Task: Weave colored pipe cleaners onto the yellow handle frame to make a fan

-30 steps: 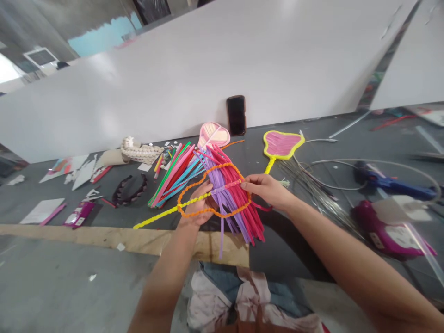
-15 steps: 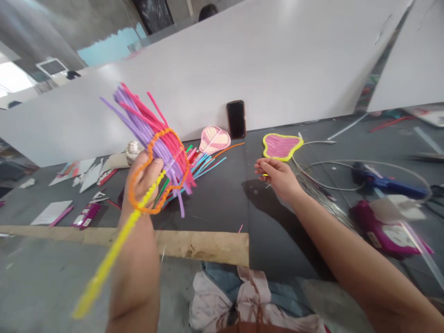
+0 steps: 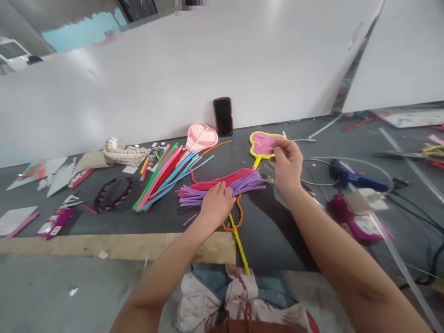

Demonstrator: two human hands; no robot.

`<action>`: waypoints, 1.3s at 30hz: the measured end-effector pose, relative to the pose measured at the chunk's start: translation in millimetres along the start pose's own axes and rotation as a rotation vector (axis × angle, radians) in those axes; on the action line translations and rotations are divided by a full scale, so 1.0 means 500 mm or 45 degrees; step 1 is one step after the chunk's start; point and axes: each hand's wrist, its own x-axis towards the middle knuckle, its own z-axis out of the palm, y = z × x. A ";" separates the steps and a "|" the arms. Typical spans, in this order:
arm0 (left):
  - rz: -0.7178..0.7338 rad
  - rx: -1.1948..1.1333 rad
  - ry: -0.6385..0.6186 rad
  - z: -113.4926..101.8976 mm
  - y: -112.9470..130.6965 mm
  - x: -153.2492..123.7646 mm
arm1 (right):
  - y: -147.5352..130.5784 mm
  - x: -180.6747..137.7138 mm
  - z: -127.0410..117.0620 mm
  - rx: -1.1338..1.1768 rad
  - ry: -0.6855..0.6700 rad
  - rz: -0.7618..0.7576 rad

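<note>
Near the tabletop's front edge your left hand (image 3: 217, 203) lies flat, grip apart, pinning the pink-and-purple strips (image 3: 243, 180) on the orange loop (image 3: 239, 215), while your right hand (image 3: 287, 162) pinches shut toward the back; weaving looks part-done, and threading next needs that pin steady.

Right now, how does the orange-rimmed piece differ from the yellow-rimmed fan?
The orange-rimmed piece has pink and purple strips sticking past its rim; the yellow-rimmed fan is pink only, trimmed to its rim. The piece lies nearer you than the fan. Both have yellow handles.
</note>
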 end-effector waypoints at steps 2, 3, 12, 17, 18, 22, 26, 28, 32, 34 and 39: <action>0.028 0.067 -0.066 -0.003 -0.009 -0.003 | -0.010 -0.021 0.008 -0.147 -0.075 -0.137; 0.035 0.111 -0.091 -0.007 -0.015 -0.005 | -0.013 -0.036 0.016 -0.208 -0.128 -0.225; 0.114 0.239 -0.232 0.006 -0.054 -0.038 | 0.038 -0.150 0.109 -1.012 -1.068 -0.836; 0.111 0.186 -0.208 0.017 -0.054 -0.044 | 0.073 -0.136 0.106 -1.283 -1.033 -0.700; 0.106 0.177 -0.214 0.017 -0.054 -0.044 | 0.079 -0.134 0.104 -1.291 -1.036 -0.693; 0.092 0.129 -0.234 0.018 -0.052 -0.044 | 0.097 -0.137 0.101 -1.288 -1.056 -0.693; 0.083 0.071 -0.258 0.014 -0.049 -0.040 | 0.090 -0.125 0.099 -1.207 -1.086 -0.657; 0.087 0.049 -0.297 0.005 -0.051 -0.037 | 0.077 -0.098 0.093 -1.132 -1.082 -0.607; 0.109 -0.010 -0.274 -0.040 -0.083 -0.047 | 0.050 -0.014 0.070 -1.196 -0.987 -0.346; 0.016 -0.012 -0.179 -0.071 -0.112 -0.066 | 0.045 0.023 0.056 -1.270 -0.975 -0.303; -0.228 0.096 0.045 -0.120 -0.190 -0.163 | 0.052 0.061 0.016 -1.393 -0.936 -0.307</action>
